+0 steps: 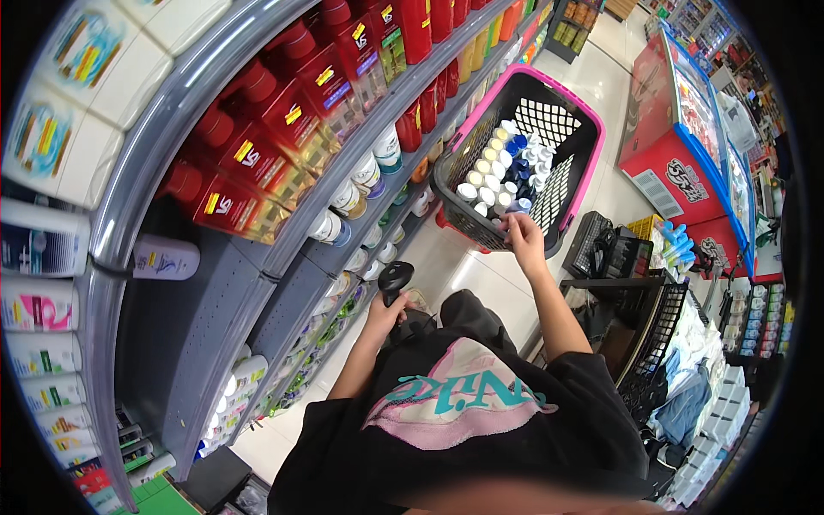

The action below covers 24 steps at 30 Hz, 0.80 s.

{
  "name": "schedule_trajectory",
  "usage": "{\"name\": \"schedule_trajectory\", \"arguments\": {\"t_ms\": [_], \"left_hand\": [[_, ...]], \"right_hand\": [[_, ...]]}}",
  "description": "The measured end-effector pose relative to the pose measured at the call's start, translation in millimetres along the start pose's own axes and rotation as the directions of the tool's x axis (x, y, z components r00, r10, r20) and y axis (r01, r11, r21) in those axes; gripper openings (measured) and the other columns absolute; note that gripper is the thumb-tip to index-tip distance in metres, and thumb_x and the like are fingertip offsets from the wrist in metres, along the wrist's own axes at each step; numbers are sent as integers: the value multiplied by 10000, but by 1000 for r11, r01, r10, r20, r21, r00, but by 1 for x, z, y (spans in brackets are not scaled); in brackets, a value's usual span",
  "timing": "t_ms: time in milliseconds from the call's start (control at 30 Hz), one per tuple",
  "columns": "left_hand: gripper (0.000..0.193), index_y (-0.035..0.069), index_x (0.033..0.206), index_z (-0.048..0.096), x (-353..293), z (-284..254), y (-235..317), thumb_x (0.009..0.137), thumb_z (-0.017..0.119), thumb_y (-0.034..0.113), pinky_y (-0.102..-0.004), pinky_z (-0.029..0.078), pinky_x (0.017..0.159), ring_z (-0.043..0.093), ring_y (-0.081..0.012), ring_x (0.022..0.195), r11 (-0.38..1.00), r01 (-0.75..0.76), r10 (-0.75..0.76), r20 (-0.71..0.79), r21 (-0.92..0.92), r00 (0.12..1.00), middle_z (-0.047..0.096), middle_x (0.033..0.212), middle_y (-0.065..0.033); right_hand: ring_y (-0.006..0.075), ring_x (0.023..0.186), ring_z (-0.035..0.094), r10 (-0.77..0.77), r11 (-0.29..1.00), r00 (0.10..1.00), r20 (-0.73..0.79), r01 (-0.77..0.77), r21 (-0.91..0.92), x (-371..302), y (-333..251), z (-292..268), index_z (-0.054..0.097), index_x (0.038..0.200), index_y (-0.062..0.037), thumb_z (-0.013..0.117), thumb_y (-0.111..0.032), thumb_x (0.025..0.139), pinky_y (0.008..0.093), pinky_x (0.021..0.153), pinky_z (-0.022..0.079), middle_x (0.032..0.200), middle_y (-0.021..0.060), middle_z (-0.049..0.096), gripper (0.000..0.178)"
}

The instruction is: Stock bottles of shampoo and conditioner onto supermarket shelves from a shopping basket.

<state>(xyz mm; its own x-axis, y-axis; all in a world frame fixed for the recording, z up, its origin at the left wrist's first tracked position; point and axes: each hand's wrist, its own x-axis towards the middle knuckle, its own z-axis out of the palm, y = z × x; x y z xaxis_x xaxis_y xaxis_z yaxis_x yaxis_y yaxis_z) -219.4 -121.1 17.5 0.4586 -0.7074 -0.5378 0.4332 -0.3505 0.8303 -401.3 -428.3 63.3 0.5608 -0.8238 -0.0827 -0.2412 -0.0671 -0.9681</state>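
Alongside the shelving [193, 335] stood the dark, pink-rimmed basket [455, 176]. The right hand [525, 239] reached its near edge, fingers bent; whether that grip pinched anything, I couldn't tell. The left hand [386, 318] was closed around the black scanner [396, 276], its head upward. With bottles [492, 183] crowded inside the basket, handling them singly seemed safest, disturbing no neighbours.

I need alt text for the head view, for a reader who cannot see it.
The left hand holds a black handheld scanner, and the right hand is at the near edge of a pink-rimmed basket of capped bottles. Stocked shelves stand on the left, a red freezer on the right.
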Motion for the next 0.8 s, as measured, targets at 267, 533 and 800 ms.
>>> {"name": "schedule_trajectory", "arguments": {"t_ms": [267,533,800], "left_hand": [[308,19,1087,556,-2,9,10,931,684,253,-252,449,508,571,-107,550,994,91,-102,-211,-58,972,715,843,-132],[260,23,1069,562,-17,48,21,948,672,224,-246,455,513,569,-102,562,976,125,-193,-447,-176,873,715,850,-134],[269,17,1062,583,-24,94,25,949,670,245,-243,442,511,561,-98,567,938,209,-332,-547,-276,769,716,852,-117]], "right_hand": [[144,769,656,96,933,980,177,-27,-358,124,95,9,612,1172,2,600,-144,973,297,718,542,907,103,702,247],[411,1056,622,207,654,946,251,57,-754,185,157,41,471,1382,-137,748,-172,791,475,926,514,1253,259,553,654],[344,1144,554,167,446,861,480,369,-815,220,186,58,478,1406,-176,827,-148,690,431,887,551,1260,147,470,798]]}}
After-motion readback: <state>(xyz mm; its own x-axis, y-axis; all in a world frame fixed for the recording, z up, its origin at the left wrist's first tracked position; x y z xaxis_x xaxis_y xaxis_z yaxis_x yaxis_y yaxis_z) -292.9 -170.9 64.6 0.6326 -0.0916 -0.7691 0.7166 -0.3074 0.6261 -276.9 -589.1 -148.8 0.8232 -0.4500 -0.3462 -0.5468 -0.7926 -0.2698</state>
